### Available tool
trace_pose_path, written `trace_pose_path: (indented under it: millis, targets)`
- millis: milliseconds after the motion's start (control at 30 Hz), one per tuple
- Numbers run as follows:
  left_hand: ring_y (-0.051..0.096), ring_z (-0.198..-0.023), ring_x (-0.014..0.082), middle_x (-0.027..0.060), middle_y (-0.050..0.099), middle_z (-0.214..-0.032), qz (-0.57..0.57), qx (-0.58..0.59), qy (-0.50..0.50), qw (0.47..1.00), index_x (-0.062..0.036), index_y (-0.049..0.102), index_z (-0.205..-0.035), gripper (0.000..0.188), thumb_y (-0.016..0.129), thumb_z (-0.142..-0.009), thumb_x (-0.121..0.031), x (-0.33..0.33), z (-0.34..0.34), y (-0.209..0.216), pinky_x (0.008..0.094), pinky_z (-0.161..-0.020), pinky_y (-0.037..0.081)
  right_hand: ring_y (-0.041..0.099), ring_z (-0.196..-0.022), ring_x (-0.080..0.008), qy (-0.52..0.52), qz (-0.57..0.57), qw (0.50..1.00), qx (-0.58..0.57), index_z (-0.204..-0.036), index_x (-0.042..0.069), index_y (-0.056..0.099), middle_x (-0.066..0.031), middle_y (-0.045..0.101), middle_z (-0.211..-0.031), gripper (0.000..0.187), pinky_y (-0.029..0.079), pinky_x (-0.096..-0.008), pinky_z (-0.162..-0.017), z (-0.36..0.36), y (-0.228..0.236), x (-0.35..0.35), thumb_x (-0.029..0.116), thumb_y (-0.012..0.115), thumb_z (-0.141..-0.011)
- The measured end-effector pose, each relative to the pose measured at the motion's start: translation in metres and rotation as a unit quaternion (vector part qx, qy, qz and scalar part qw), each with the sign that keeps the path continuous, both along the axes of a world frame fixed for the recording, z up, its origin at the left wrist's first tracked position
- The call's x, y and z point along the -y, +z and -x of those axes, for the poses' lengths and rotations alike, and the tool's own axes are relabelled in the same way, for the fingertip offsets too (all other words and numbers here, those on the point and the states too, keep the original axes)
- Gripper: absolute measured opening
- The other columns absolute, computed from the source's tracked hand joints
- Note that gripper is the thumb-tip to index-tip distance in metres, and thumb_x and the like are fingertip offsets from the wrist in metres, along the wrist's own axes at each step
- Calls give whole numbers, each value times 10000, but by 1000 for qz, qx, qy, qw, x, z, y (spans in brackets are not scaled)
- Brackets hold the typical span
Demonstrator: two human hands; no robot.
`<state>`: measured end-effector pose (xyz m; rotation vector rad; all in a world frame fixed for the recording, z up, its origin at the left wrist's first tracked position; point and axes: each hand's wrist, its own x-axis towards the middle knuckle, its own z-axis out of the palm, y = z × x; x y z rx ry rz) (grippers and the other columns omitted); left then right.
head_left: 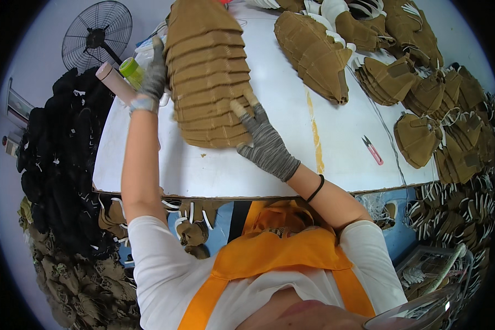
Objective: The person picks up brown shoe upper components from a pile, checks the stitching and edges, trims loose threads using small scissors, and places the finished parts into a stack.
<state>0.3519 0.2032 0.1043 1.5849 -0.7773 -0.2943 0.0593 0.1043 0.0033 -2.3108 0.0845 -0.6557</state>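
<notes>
A long overlapping stack of brown sewn fabric pieces (209, 82) lies on the white table, its folded edges forming rows. My left hand (154, 71), in a grey fingerless-tipped glove, rests along the stack's left side with the fingers stretched toward the far end. On the lower right side of the stack lies my right hand (267, 140), gloved in streaked grey, its bare fingertips touching the cloth and its thumb apart. Neither hand is closed round the stack. The far end of the stack reaches the picture's top edge.
Another brown fabric stack (313, 55) lies to the right, with more bundles (418, 137) along the table's right edge. Pink-handled thread snips (373, 150) lie on the white table (346, 176). A pink bottle (115, 82), a green-lidded cup (131, 71) and a fan (96, 36) stand left.
</notes>
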Motion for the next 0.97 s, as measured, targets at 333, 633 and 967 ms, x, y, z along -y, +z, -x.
trace_pose_path:
  millis: [333,633,967]
  targets:
    - [475,-1267,328,179,524,-1353,-329,479,-77,810,-82,533,-1332,683,448,-915,-615,79,45,1,373,-1055,371,399,-1290,-403,-104,-136,985,-1,-1478,-8,173,-267,386,-1377,846,329,-435,-1101,-14,-44,18,152,671,-813]
    - [559,-1125,338,153,624,-1179,-240,474,-76,844,-100,652,-1166,523,528,-896,-530,72,47,0,426,-997,400,555,-1025,-406,-103,-7,990,-101,-1435,-34,265,-262,549,-1183,847,458,-453,-902,8,-21,15,275,732,-800]
    - [592,-1027,250,137,647,-1074,62,205,244,946,-64,634,-1139,301,647,-898,-243,-56,-119,-63,352,-907,481,539,-1080,-366,-118,235,959,-100,-1195,43,615,-197,575,-1202,561,403,-493,-967,108,-51,17,338,775,-747]
